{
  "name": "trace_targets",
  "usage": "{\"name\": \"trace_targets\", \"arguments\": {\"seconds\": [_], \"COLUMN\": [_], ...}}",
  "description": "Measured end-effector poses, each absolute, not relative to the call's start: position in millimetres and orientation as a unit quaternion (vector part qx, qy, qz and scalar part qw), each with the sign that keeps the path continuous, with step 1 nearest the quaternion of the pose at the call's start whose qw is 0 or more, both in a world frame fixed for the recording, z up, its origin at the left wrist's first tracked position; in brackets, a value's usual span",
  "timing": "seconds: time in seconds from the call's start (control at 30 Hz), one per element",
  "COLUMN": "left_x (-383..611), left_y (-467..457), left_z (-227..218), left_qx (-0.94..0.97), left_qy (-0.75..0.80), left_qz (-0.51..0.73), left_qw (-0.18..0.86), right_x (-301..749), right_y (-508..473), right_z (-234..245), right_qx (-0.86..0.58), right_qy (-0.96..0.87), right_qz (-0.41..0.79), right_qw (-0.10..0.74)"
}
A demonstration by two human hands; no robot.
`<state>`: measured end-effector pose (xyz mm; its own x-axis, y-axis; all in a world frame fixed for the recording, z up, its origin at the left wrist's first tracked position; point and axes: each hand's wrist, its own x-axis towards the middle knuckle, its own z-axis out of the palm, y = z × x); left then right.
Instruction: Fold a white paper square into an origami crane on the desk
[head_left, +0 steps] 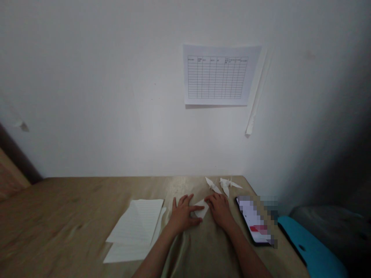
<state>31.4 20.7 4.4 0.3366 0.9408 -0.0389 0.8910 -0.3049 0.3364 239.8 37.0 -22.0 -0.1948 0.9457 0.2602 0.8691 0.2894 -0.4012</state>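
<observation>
A small folded piece of white paper (201,209) lies on the tan table (72,208) between my two hands. My left hand (182,213) rests flat on the table with fingers spread, its thumb and fingertips pressing on the paper's left edge. My right hand (219,207) lies on the paper's right side, fingers bent down onto it. Two finished white paper cranes (222,185) sit just beyond my right hand near the table's far edge.
A stack of lined white sheets (136,229) lies left of my left arm. A phone (254,224) with a lit screen rests at the right table edge. A teal object (310,249) is at the right. A printed table sheet (218,75) hangs on the wall.
</observation>
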Motion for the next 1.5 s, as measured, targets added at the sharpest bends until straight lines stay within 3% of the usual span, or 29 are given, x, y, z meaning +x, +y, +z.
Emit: {"name": "trace_targets", "arguments": {"seconds": [0.67, 1.5], "left_x": [32, 32], "left_y": [21, 21], "left_z": [0, 0], "left_qx": [0.801, 0.799], "left_qy": [0.576, 0.579], "left_qz": [0.089, 0.090], "left_qw": [0.132, 0.137], "right_x": [246, 243], "right_y": [33, 20], "right_z": [-10, -7], "right_qx": [-0.574, -0.564], "right_qy": [-0.762, -0.784], "right_qz": [0.150, 0.160], "right_qw": [0.258, 0.203]}}
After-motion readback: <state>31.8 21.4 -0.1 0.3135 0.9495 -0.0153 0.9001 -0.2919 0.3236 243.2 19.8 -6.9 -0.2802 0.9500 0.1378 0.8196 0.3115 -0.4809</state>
